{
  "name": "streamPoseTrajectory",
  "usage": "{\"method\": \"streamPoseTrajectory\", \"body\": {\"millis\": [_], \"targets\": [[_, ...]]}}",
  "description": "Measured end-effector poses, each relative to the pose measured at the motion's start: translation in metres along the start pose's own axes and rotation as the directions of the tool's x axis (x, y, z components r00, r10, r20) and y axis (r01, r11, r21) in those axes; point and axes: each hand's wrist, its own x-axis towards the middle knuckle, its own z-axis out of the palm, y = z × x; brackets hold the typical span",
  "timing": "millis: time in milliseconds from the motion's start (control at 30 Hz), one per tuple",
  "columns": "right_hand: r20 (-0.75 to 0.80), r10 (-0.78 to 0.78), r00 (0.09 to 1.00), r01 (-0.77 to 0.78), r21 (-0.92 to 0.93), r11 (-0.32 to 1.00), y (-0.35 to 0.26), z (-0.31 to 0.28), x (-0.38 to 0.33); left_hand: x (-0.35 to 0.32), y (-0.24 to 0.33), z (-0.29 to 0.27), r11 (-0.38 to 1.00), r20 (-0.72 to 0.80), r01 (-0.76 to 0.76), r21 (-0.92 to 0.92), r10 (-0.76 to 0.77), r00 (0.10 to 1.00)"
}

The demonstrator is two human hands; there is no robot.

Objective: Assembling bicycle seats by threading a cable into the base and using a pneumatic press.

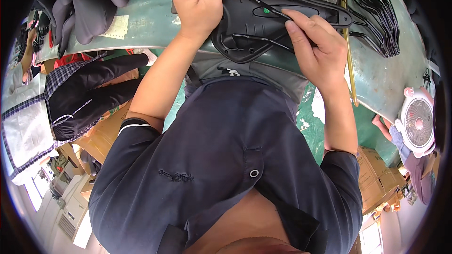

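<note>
Dark shirt (207,136) nearest, right fingers (306,22) pinch a black rod (271,9) slanting forward-left.

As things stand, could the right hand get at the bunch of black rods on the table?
Probably yes: the bunch of black rods lies just beyond the right hand, with only a yellow strip apparently between them, though that hand is pinching a thin black rod.
</note>
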Motion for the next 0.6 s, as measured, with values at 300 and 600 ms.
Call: {"method": "streamPoseTrajectory", "body": {"millis": [300, 600], "targets": [[-0.005, -0.229, 0.973, 0.226, -0.154, 0.962, -0.003, 0.003, 0.016, -0.002, 0.01, 0.009, 0.993, -0.043, 0.023, -0.112, -0.028, 0.999], [0.002, -0.278, 0.961, 0.275, -0.167, 0.947, 0.002, 0.008, 0.038, 0.012, -0.004, 0.011, 0.991, 0.058, -0.019, -0.133, 0.027, 0.998]]}}
